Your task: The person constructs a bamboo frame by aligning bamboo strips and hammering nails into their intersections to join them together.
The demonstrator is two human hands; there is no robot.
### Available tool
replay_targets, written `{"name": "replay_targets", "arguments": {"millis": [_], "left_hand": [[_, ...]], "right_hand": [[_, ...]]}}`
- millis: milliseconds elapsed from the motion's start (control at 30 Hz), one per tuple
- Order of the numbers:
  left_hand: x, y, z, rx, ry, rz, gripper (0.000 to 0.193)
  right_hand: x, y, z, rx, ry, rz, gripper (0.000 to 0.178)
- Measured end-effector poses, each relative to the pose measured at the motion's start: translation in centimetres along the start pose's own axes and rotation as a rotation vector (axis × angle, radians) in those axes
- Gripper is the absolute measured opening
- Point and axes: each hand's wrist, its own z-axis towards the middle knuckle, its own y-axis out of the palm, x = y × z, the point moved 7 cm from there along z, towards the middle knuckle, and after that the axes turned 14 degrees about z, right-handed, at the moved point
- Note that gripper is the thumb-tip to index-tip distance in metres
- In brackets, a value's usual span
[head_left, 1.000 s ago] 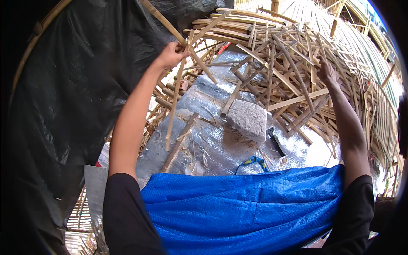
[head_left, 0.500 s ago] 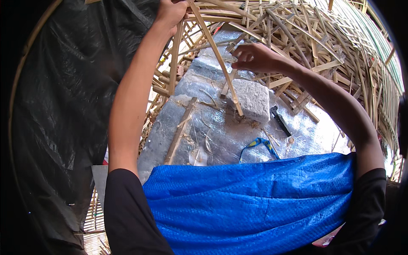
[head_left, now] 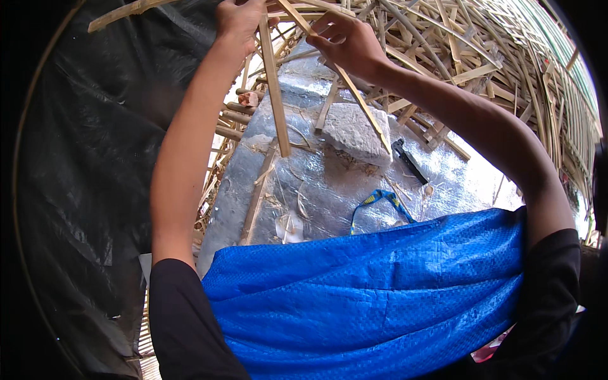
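At the top of the view, my left hand (head_left: pixel 244 24) is closed around bamboo strips near the frame's edge. One flat strip (head_left: pixel 275 95) hangs down from it. A second, slanting strip (head_left: pixel 364 104) runs down to the right, passing in front of a rough grey block (head_left: pixel 356 132). My right hand (head_left: pixel 351 44) is bent around this slanting strip, thumb and fingers closed on its upper part. Where the strips meet above is partly cut off by the frame.
Blue woven sheeting (head_left: pixel 373 291) covers my lap. On the silvery ground sheet (head_left: pixel 316 183) lie a black tool (head_left: pixel 410 163), a blue-yellow strap (head_left: pixel 383 195) and a wooden piece (head_left: pixel 258 196). Piled bamboo strips (head_left: pixel 456 57) rise at right; black sheeting (head_left: pixel 95 158) hangs at left.
My right hand has moved up and left and closed on the slanting strip. My left hand has shifted slightly left, and the strips have swung, their lower ends spread apart.
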Motion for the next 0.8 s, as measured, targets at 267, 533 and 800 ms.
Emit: {"name": "replay_targets", "arguments": {"millis": [267, 533, 800], "left_hand": [[-12.5, -2.5, -0.2, -0.175, -0.362, 0.150, 0.059], [-27.6, -7.2, -7.6, -0.455, -0.991, 0.279, 0.080], [-32.3, -14.5, -12.8, -0.705, -0.883, 1.008, 0.102]], "right_hand": [[3.1, -2.8, 0.1, 0.080, 0.319, 0.248, 0.014], [4.9, -4.7, 0.6, 0.218, 0.279, 0.408, 0.015], [1.9, -2.3, 1.4, 0.164, 0.226, 0.309, 0.013]]}}
